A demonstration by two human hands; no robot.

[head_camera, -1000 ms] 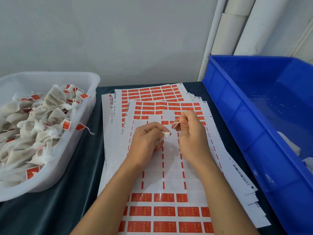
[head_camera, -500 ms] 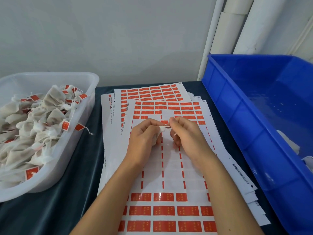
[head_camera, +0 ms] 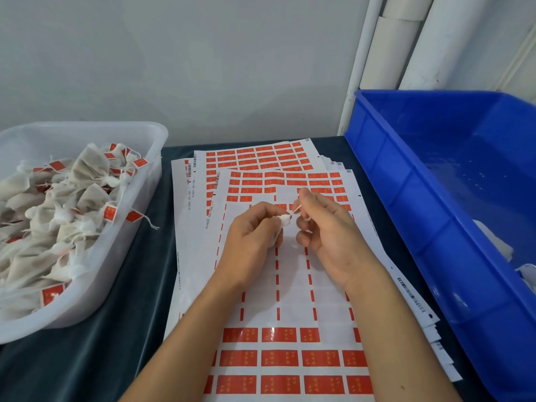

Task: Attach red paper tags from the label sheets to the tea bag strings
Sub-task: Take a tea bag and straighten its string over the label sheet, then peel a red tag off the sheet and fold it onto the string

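My left hand (head_camera: pixel 252 233) grips a small white tea bag (head_camera: pixel 283 219), of which only the knotted top shows past the fingers. A thin string (head_camera: pixel 296 210) runs from that knot to my right hand (head_camera: pixel 322 227), which pinches it between thumb and fingers. Both hands hover over the top label sheet (head_camera: pixel 290 285), whose middle is stripped bare while red tags (head_camera: pixel 278 358) remain in rows at the near and far ends. No red tag is visible on the string.
A translucent white tub (head_camera: pixel 139 216) on the left holds several tagged tea bags. A deep blue bin (head_camera: pixel 406 216) stands on the right with white bags in its near corner. More label sheets (head_camera: pixel 255 158) lie stacked beneath on the dark tablecloth (head_camera: pixel 116 329).
My hands drew together at the string half a second ago. Now the right hand has pulled back up and to the right, drawing the string out from the bag.
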